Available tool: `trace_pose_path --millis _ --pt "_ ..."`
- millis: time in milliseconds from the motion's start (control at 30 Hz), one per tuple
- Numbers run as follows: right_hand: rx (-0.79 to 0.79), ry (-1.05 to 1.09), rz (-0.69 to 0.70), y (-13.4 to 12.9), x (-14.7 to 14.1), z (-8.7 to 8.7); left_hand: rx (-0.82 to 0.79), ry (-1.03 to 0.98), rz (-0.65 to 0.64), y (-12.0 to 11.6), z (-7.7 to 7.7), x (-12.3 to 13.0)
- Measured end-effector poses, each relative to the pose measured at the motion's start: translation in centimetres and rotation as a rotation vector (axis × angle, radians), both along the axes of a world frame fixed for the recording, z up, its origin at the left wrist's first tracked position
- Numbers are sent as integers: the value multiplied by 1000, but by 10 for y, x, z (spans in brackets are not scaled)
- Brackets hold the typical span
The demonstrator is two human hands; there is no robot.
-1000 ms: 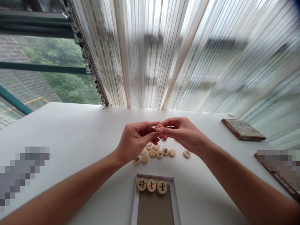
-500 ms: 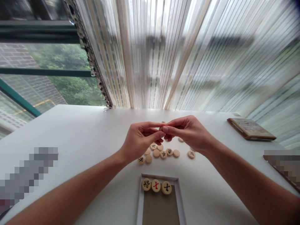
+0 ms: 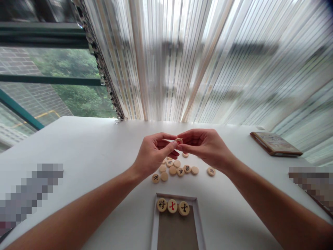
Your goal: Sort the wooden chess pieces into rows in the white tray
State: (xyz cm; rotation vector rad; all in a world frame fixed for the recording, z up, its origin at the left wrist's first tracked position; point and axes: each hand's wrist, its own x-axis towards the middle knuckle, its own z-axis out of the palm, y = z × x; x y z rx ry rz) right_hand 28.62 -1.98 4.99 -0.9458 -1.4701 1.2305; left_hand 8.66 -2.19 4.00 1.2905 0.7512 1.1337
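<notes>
Between the fingertips of both hands is a round wooden Chinese chess piece (image 3: 178, 141) with a red character facing me. My left hand (image 3: 155, 150) pinches it from the left, and my right hand (image 3: 204, 144) pinches it from the right. Below the hands, several more chess pieces (image 3: 180, 172) lie scattered on the white table, some showing black characters and some blank side up. Closer to me sits a shallow open box (image 3: 178, 229). Three pieces stand in a row at its far end: a black one (image 3: 161, 205), a red one (image 3: 172, 206) and another black one (image 3: 184, 208).
A flat brown-edged box or book (image 3: 276, 144) rests at the table's right. Blurred-out objects lie at the left and right edges. Striped string curtains (image 3: 166, 62) hang behind the table (image 3: 78, 149), beside a window at left.
The held piece has turned so its red character shows; before, the fingers covered it. My hands have parted slightly, and the view has shifted a little.
</notes>
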Motion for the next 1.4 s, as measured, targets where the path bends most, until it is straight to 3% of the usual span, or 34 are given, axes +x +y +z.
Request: trace_pose_path --millis 400,767,1100,1233,1400 --pt "152 24 20 3 7 2 -140 -128 -73 6 -2 -1" --pt "276 -131 61 -4 7 8 -278 -229 -147 7 -1 0" --pt "453 -274 4 -6 7 4 -278 -235 -219 5 -1 -1" --pt "453 -284 3 -7 6 4 -308 -255 -209 7 -3 -1" --pt "323 -221 44 -6 7 4 -361 -275 -189 8 -4 1"
